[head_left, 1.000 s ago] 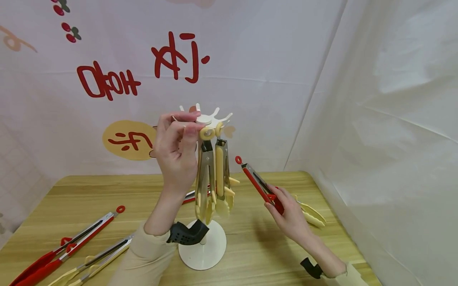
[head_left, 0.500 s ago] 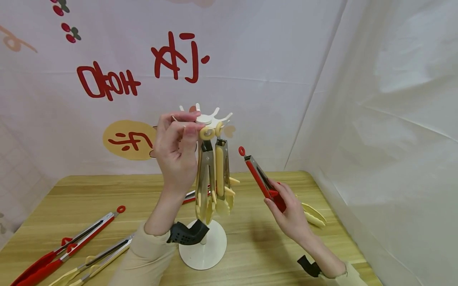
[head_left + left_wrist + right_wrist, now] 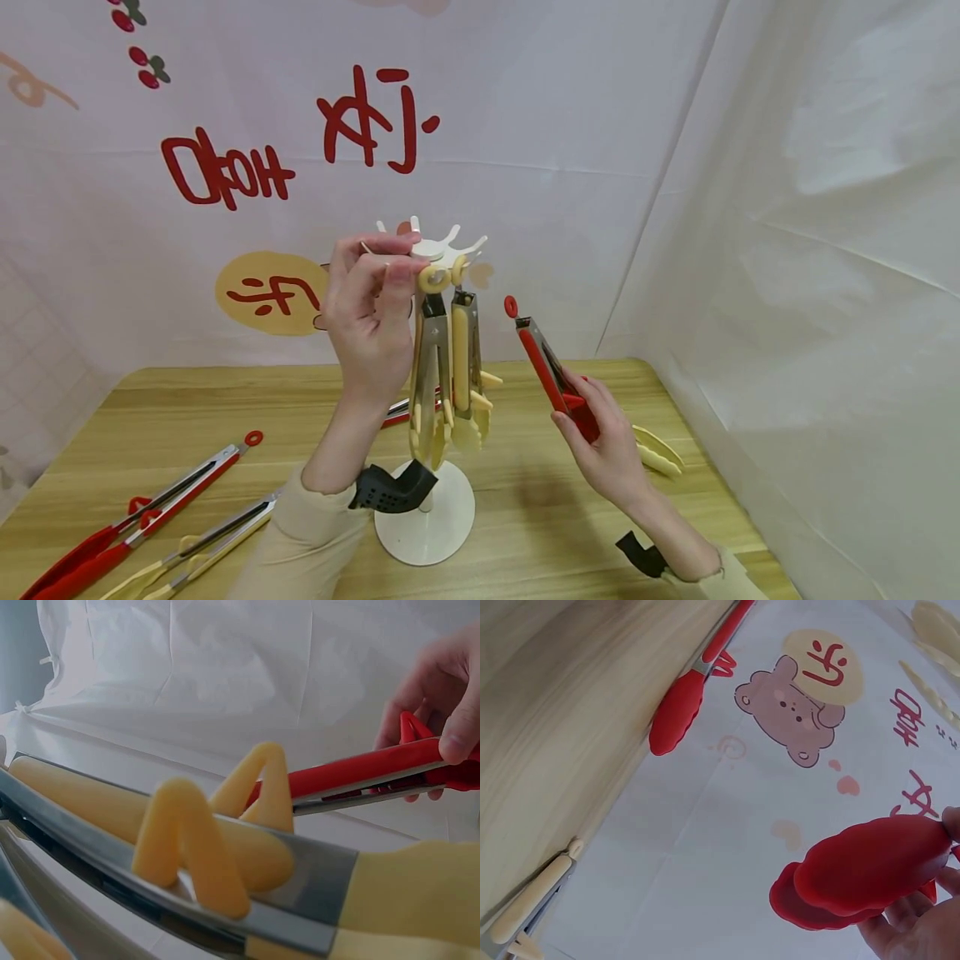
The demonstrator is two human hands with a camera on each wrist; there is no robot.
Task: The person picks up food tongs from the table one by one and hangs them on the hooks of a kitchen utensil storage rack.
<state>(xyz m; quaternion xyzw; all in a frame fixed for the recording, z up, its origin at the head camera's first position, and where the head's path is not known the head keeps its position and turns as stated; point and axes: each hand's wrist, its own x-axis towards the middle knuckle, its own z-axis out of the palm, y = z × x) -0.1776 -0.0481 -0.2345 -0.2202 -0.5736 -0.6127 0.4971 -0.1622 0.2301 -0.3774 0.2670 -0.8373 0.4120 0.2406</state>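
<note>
White printed cloth [image 3: 525,100] at back, wooden table [image 3: 517,517] in front. White rack [image 3: 424,542] upright on table, two yellow tongs [image 3: 461,358] hung on its hooks, heads down. Flat on table: red tongs [image 3: 183,496] and yellow tongs [image 3: 225,533] at left, more tongs behind rack and at far right. Held red tongs [image 3: 542,367] tilted in the air right of rack, not touching it. Right hand [image 3: 607,450] grips them near the head; left hand [image 3: 375,308] pinches rack top. Red ring [image 3: 511,307] at their upper end.
</note>
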